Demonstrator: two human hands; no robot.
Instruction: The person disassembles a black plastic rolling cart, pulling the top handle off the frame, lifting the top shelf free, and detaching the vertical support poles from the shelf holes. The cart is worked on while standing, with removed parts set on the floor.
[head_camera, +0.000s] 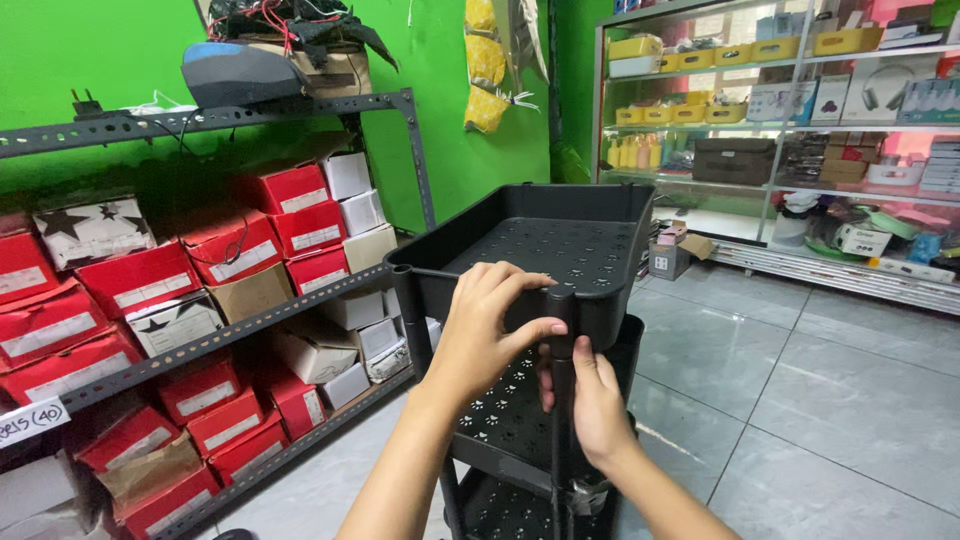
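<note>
The black three-tier trolley (560, 250) stands on the tiled floor beside the shoe-box shelving; at its near corner, left hand (480, 335) curls its fingers over the top tray's rim, right hand (592, 400) wraps the upright corner post (560, 400) below; seating that post looks in hand, needing straight, steady pressure

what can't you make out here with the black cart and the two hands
Head view only:
- Bottom tray of the black cart: cut off by the lower edge, so any wheels are unseen.
- Right hand: its fingertips are hidden behind the upright pole.
- Left hand: its palm faces away, so the contact with the top tray's rim is hidden.
- Shoe boxes: labels too small to read.
</note>
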